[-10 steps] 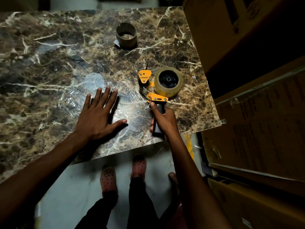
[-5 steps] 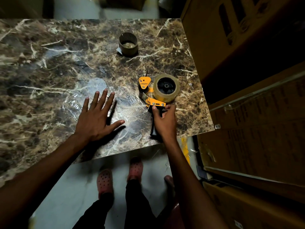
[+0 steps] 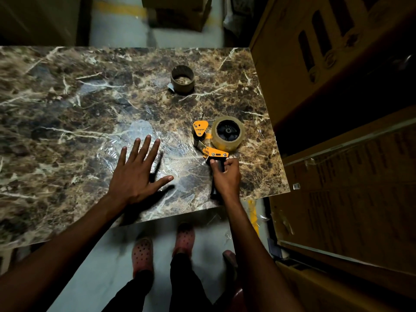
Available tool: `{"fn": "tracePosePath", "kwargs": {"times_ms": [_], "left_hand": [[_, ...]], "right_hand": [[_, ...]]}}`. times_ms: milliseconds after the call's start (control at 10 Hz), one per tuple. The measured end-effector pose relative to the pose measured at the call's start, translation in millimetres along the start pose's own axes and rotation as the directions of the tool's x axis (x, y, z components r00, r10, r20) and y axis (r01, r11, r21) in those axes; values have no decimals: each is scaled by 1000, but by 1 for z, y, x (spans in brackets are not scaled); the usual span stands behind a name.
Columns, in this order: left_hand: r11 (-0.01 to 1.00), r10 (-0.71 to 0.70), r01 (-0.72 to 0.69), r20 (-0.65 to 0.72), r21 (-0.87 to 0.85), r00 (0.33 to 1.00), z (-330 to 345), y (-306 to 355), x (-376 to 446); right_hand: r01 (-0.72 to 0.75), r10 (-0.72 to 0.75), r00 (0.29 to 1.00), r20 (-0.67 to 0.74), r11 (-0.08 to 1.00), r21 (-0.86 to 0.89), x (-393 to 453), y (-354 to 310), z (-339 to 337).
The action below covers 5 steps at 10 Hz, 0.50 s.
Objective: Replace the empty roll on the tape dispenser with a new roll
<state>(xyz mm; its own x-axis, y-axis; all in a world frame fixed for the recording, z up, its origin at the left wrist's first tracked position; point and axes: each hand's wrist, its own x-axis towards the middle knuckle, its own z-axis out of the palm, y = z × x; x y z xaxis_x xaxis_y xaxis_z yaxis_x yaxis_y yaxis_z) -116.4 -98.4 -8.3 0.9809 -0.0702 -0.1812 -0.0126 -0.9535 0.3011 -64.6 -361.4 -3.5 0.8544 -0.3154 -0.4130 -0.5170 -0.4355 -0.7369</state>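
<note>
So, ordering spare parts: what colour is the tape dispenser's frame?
Orange on the tape dispenser, with a black handle; the head view shows it.

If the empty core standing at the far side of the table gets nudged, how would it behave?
The empty core looks like thin bare cardboard, so probably very light and easily slid. It stands on its flat end, so it likely won't roll unless tipped. The small tape scrap at its base might catch the table.

A marble-patterned table (image 3: 67, 122) stands beside stacked cardboard boxes (image 3: 351, 199) on a pale floor (image 3: 101, 266).

Marble table (image 3: 67, 113) — dispenser (image 3: 211, 143), empty core (image 3: 182, 78)
</note>
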Motion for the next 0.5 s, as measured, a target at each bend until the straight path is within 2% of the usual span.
{"fn": "tracePosePath", "kwargs": {"times_ms": [200, 300, 400, 500], "left_hand": [[999, -37, 37, -14, -5, 999, -14, 7, -3], [998, -62, 62, -32, -12, 998, -24, 10, -6], [997, -76, 75, -50, -20, 996, -37, 12, -5], [993, -113, 110, -102, -39, 988, -53, 16, -4]], "right_hand": [[53, -53, 999, 8, 995, -88, -5, 0, -7], [206, -218, 976, -23, 948, -243, -13, -5, -9], [349, -366, 930, 33, 850, -394, -14, -22, -7], [452, -424, 891, 161, 812, -369, -18, -48, -2]]}}
